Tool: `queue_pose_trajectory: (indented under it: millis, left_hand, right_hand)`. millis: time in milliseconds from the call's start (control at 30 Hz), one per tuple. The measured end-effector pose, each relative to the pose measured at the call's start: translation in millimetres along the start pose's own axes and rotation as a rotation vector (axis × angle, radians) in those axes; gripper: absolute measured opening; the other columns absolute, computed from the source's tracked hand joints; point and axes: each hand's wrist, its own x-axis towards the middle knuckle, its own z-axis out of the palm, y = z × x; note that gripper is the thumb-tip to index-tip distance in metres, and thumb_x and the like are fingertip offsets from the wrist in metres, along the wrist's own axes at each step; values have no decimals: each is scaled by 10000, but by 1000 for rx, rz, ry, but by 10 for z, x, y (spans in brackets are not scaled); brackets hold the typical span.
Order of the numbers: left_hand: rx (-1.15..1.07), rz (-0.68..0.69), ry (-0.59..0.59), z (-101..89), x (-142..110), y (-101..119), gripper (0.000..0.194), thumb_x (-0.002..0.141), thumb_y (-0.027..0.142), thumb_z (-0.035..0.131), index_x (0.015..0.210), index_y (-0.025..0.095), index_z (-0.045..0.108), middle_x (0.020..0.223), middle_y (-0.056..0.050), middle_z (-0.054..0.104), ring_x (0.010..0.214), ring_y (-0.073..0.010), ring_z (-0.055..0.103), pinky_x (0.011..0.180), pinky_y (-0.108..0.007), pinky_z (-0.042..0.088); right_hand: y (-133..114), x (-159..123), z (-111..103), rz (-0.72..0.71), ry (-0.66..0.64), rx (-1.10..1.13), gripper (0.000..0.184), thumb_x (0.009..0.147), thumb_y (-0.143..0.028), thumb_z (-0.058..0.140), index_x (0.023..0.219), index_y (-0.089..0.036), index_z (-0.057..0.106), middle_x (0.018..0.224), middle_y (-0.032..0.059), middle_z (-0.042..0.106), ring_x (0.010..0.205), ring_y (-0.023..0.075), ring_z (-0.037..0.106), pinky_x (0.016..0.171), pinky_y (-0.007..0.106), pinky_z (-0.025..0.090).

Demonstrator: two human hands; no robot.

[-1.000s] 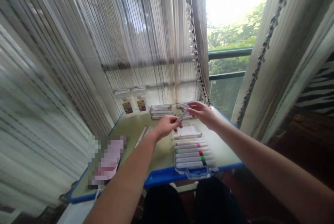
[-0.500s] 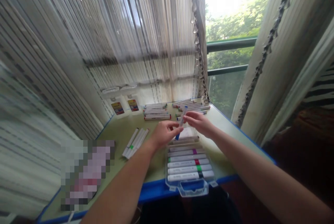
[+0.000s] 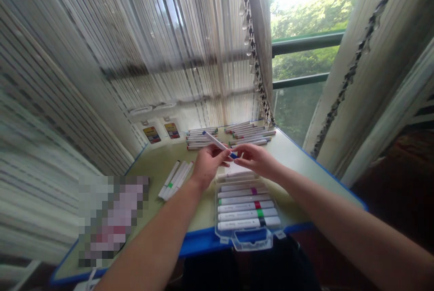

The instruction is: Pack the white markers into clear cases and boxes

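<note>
A white marker with blue ends (image 3: 217,141) is held slantwise above the table, between both hands. My left hand (image 3: 209,164) is closed around its middle. The fingers of my right hand (image 3: 255,159) pinch the blue band at its lower right end. Just below the hands lies a clear plastic marker case (image 3: 217,232), its handle toward me. Inside it several white markers (image 3: 242,214) lie in a row, with purple, red, green and black bands. The far part of the case is partly hidden by my hands.
Several loose markers (image 3: 175,181) lie left of my left hand. More lie in piles at the back, one on the left (image 3: 201,131) and one on the right (image 3: 252,135). Two clear cases (image 3: 172,130) stand against the curtain. A blurred-out object (image 3: 117,218) sits at the table's left.
The blue marker has turned from nearly upright to a slant, its upper end now pointing left. My right hand has moved down to its lower end. The view has shifted slightly.
</note>
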Motion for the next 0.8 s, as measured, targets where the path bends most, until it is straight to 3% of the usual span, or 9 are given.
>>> queue_pose_trajectory:
  millis: [200,367,500,700,800]
  left_hand:
    - [-36,-30,-20,49,-36,11,510,621,497,737,912,97,610,868,-114,707,664,-199,680,505,-261,535]
    - [18,29,79,-108,41,58,506,687,553,654,947,124,589,836,-86,704,556,-133,639,429,-205,478]
    - [117,-20,11,-229,81,85,447,651,493,711,864,116,599,765,-73,697,492,-98,591,405,-185,439]
    - [-12,26,-69,-85,10,36,511,590,428,768,978,129,622,879,-86,698,605,-127,629,468,-210,466]
    - [79,48,-162,36,-24,-46,479,586,423,767,927,108,653,816,-76,686,565,-110,581,442,-210,441]
  right_hand:
    - [8,-37,-29,-166,138,-180,211,777,-350,606,865,-172,678,744,39,637,563,100,515,551,234,444]
    - [-12,-74,-224,-112,146,-250,244,787,-364,581,873,-174,708,704,39,630,561,111,505,528,234,419]
    - [22,-74,-345,-45,141,-262,262,767,-380,596,854,-160,707,663,31,622,558,115,495,520,241,395]
    - [75,-67,-146,98,21,-18,290,686,-421,664,786,-149,660,600,-1,596,530,101,509,497,228,409]
    - [41,-76,-24,167,-21,106,319,632,-427,707,759,-144,631,599,-8,596,526,98,523,499,228,426]
